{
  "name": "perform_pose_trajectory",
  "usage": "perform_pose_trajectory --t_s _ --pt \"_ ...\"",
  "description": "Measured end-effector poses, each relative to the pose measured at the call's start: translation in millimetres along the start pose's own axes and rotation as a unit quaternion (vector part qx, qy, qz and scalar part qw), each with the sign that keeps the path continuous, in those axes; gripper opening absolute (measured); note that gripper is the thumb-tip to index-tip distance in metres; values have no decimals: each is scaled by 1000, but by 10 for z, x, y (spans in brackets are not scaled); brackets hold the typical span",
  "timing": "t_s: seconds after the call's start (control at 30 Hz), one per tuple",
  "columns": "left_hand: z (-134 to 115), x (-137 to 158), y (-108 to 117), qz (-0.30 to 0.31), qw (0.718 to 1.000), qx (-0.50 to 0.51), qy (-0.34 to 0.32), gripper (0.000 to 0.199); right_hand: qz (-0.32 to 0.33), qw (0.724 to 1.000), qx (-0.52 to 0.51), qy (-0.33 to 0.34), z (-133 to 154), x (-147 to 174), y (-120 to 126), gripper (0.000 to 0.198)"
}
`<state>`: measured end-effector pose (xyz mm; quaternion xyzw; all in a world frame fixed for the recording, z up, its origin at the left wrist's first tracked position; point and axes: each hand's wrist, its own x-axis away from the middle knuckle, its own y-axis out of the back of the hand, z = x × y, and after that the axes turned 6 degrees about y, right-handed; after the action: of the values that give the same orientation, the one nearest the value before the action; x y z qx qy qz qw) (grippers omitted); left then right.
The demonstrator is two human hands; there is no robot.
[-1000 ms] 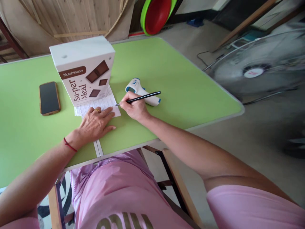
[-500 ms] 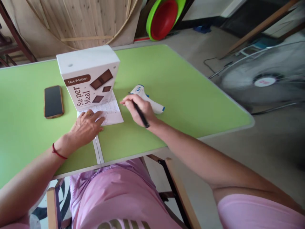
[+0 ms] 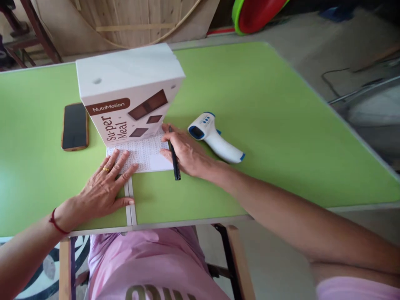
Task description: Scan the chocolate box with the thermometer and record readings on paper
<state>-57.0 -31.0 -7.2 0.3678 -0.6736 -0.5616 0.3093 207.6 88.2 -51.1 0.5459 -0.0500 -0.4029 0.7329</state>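
My left hand [image 3: 104,185] lies with fingers spread, its fingertips on the lower left edge of a sheet of paper [image 3: 146,156] covered in rows of small writing. A black pen [image 3: 175,162] is held in my right hand [image 3: 186,152], at the paper's right edge; fingers hide part of the pen. Behind the visible strip of paper stands an upright white box [image 3: 131,100] printed "NutriMotion Su-per Meal". It hides the paper's far part. Just right of my right hand lies a white and blue infrared thermometer [image 3: 217,137].
A smartphone [image 3: 75,127] in a brown case lies left of the box on the green folding table [image 3: 265,125]. A seam runs towards the front edge. Beyond stand a round wooden tabletop [image 3: 137,21] and a red and green basin [image 3: 254,16]. A fan's edge shows at right.
My right hand has moved onto the paper's right side with the pen. My left hand has spread its fingers and slid nearer me. The view has shifted, with the fan mostly out of frame.
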Motion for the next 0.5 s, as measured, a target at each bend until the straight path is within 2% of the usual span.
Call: perform_pose_trajectory --t_s 0.2,0.37,0.43,0.5 --pt "-89 59 40 16 1000 2 17 80 3 1000 -10 19 -2 -25 -8 19" --pt "-224 54 91 18 999 1 36 80 33 999 -1 15 20 -54 78 22" --pt "-251 45 154 10 999 27 37 76 41 999 4 29 -3 -54 143 24" --pt "-199 45 234 -13 994 90 66 63 37 998 11 52 -49 -53 214 27"
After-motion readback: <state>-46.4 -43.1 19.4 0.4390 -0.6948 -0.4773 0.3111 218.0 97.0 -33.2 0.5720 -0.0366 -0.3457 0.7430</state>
